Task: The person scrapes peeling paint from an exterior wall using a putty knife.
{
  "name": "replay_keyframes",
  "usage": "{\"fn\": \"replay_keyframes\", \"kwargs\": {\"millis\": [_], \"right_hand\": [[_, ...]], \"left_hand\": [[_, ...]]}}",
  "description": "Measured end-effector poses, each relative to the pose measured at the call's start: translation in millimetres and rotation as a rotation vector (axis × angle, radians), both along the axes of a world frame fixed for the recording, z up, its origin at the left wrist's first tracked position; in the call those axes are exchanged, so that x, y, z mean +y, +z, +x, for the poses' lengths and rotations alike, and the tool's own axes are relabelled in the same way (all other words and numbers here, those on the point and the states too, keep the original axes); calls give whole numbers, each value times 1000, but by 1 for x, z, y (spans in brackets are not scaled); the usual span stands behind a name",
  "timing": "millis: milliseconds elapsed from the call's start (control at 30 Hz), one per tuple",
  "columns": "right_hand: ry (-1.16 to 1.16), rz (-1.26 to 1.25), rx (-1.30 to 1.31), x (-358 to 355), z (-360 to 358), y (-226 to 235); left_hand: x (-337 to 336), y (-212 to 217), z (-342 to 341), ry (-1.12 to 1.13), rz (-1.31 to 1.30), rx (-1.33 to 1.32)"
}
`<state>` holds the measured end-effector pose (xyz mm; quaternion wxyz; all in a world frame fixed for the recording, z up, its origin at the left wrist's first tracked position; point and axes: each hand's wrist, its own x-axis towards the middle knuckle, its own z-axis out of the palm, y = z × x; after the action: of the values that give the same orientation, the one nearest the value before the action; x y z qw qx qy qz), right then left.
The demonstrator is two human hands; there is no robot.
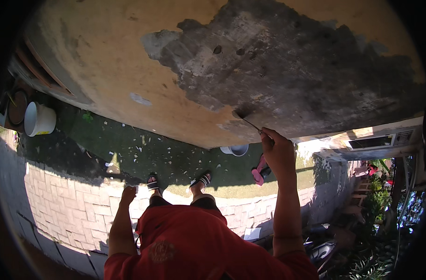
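My right hand (pixel 278 154) is raised and closed around the handle of a thin metal scraper (pixel 245 120). Its blade tip touches the wall (pixel 129 60) at the lower edge of a large grey patch (pixel 287 65) where the yellow paint is gone. My left hand (pixel 128 193) hangs low beside my hip, fingers curled, with nothing visible in it. Below me are my red shirt (pixel 189 242) and my feet in dark sandals (pixel 201 179) on the ground.
Paint flakes litter the green ground strip (pixel 143 154) at the wall's foot. A white bucket (pixel 38 119) stands at left, a grey tub (pixel 236 149) near the wall, pink slippers (pixel 259 170) beside it. Paving bricks (pixel 68 205) lie behind; a motorbike (pixel 322 249) and plants at right.
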<state>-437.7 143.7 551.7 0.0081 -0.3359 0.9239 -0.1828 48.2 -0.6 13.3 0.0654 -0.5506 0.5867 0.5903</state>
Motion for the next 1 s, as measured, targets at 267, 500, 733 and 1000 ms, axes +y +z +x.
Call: {"fn": "replay_keyframes", "kwargs": {"millis": [267,500,733,1000], "right_hand": [[-24,-14,-11,1,9,20],[79,26,121,-5,3,-2],[61,86,131,-14,3,-19],[26,-36,51,-2,7,6]], "left_hand": [[-2,16,-1,-71,-61,-29],[-3,9,-8,-59,-34,-19],[-7,4,-17,-48,-13,4],[-11,13,-11,-49,-52,113]]}}
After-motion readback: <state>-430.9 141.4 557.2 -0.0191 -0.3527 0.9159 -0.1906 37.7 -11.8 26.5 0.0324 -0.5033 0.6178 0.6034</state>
